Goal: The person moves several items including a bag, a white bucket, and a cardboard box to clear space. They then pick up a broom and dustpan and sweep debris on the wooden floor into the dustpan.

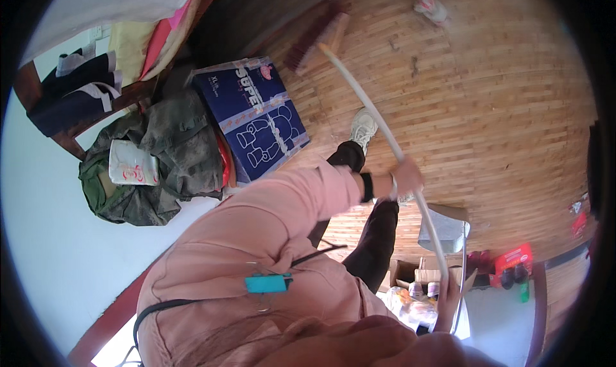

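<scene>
A long pale broom handle (375, 115) slants across the view from lower right to upper left. Its dark red bristle head (316, 41) rests on the wooden floor near a dark edge at the top. My left hand (407, 176), with a black band at the wrist, wraps around the middle of the handle. Lower down, my right hand (448, 305) closes around the handle's upper end. Beside it stands a grey metal dustpan (443, 229) whose thin handle runs close to my right hand; whether I also grip that one I cannot tell.
A blue cardboard box (256, 117) stands left of my feet, next to a camouflage bag (179, 142) with a white packet (133, 163) on it. A crumpled plastic bag (430, 8) lies on the floor ahead. At lower right are an open carton (404, 274) and a red package (513, 258).
</scene>
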`<state>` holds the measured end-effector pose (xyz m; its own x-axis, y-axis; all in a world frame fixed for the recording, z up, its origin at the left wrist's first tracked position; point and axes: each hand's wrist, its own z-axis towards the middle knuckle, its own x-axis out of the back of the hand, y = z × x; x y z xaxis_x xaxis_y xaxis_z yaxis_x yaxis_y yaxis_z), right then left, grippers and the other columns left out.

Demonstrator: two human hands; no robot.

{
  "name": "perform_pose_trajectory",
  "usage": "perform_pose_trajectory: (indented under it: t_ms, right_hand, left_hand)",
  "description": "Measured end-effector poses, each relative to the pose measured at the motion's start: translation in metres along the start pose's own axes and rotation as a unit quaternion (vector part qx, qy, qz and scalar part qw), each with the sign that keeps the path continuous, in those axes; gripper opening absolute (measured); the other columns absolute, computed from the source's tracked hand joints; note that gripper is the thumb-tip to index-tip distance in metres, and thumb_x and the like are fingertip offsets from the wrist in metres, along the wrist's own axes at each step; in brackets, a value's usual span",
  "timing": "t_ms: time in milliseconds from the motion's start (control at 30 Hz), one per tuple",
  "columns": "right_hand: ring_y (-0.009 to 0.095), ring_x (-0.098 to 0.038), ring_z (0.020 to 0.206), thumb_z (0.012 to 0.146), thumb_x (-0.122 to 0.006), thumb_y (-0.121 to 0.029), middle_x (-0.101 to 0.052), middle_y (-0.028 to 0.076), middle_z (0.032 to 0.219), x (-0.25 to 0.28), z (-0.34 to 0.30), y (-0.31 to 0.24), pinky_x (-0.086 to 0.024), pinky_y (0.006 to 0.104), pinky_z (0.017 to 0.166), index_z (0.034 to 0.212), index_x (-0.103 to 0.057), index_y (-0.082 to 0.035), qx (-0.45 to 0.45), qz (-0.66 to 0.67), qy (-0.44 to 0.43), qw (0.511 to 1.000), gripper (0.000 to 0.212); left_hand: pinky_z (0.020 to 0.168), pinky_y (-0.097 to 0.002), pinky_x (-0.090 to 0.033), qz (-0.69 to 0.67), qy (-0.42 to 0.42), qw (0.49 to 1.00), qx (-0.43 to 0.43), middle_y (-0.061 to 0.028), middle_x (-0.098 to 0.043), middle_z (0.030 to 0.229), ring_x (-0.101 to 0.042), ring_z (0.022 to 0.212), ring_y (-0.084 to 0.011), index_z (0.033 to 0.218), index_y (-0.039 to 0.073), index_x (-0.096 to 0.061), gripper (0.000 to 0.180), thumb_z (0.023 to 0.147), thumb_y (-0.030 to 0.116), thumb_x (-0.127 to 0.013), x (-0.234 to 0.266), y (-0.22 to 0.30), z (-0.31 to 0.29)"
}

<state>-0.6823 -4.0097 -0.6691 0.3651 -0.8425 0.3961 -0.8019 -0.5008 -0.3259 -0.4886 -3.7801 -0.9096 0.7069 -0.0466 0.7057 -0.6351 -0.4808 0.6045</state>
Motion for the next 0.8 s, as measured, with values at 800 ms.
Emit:
perform_pose_trajectory:
  t_ms: [800]
  right_hand:
    - [0.032, -0.060, 0.089, 0.092, -0.044, -0.033, -0.063, 0.018, 0.095, -0.058, -0.225, 0.104, -0.047, 0.0384, 0.077, 0.118, -0.049, 0.000, -0.225, 0.017, 0.058, 0.972, 0.042]
  left_hand:
    - [0.062, -0.0383, -0.038, -0.023, -0.273, 0.925, -0.265, -0.0060, -0.067, 0.074, -0.062, 0.068, -0.0223, 0.075, 0.011, -0.069, 0.013, 0.070, 0.020, -0.062, -0.044, 0.212, 0.043]
